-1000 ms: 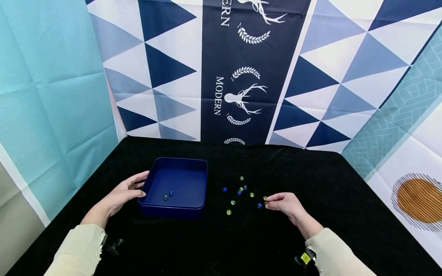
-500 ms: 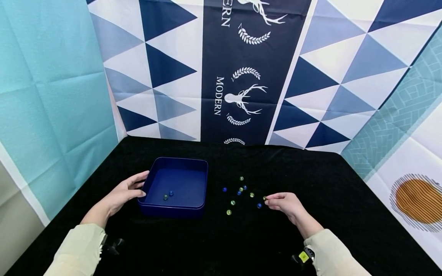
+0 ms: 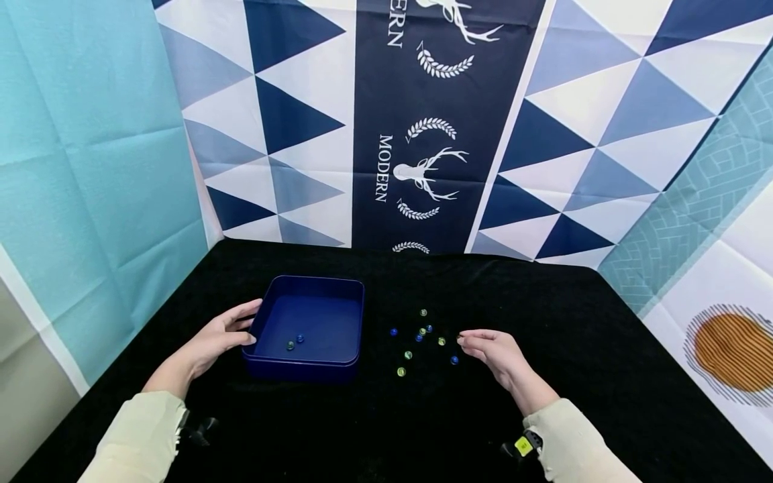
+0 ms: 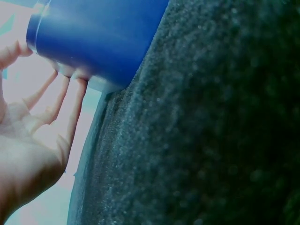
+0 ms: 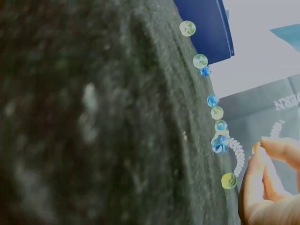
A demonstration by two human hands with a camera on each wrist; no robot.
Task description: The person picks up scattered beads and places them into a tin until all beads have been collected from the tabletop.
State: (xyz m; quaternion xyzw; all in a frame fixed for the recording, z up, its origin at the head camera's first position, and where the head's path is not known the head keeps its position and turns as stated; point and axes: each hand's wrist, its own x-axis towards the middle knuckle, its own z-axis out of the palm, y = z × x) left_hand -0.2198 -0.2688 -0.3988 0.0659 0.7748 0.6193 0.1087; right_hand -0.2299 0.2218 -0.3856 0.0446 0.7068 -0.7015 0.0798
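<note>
I have the left hand (image 3: 214,339) set against the left wall of the blue box (image 3: 298,371), fingers extended along the outer face and thumb at the rim. My right hand (image 3: 496,353), well apart from the box, pinches a small marble (image 5: 256,148), largely hidden by the fingertips, over the black tabletop (image 3: 410,429). One green marble (image 3: 290,345) and one blue marble (image 3: 300,338) lie inside the box; loose marbles (image 3: 408,355), green and blue, lie between box and right hand.
</note>
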